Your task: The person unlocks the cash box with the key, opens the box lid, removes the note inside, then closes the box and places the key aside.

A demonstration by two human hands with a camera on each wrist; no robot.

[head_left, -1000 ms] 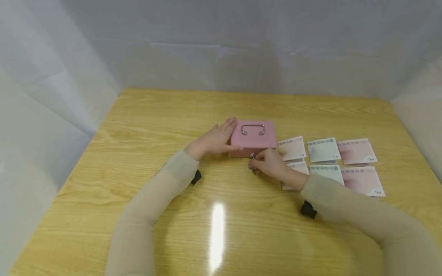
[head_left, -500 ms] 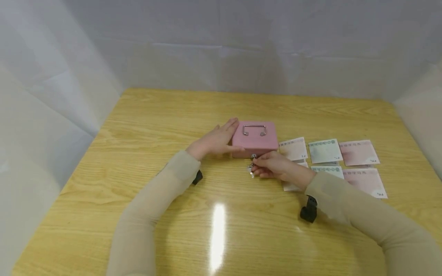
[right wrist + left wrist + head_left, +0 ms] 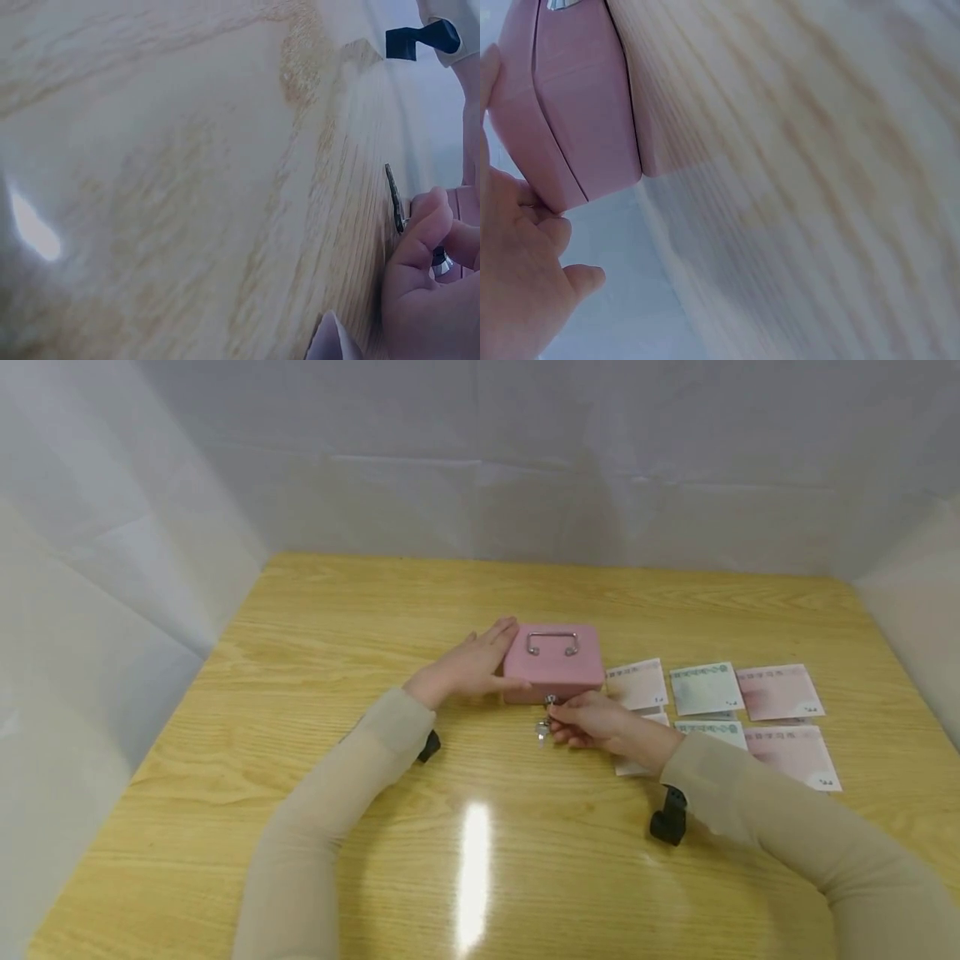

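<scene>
Since a moment ago the right hand (image 3: 596, 724) has turned flatter, still pinching the key (image 3: 550, 703) at the front of the pink cash box (image 3: 553, 662), which the left hand (image 3: 468, 664) steadies with straight fingers.

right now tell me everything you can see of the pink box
The pink box is a small cash-box shape, painted metal by its look, with a silver wire handle lying flat on its closed lid. A seam between lid and base shows in the left wrist view. It sits flat on the wooden table, left of the spread banknotes. The left hand rests flat against its left side; the right hand pinches a key at the front lock, a second key dangling below.
</scene>
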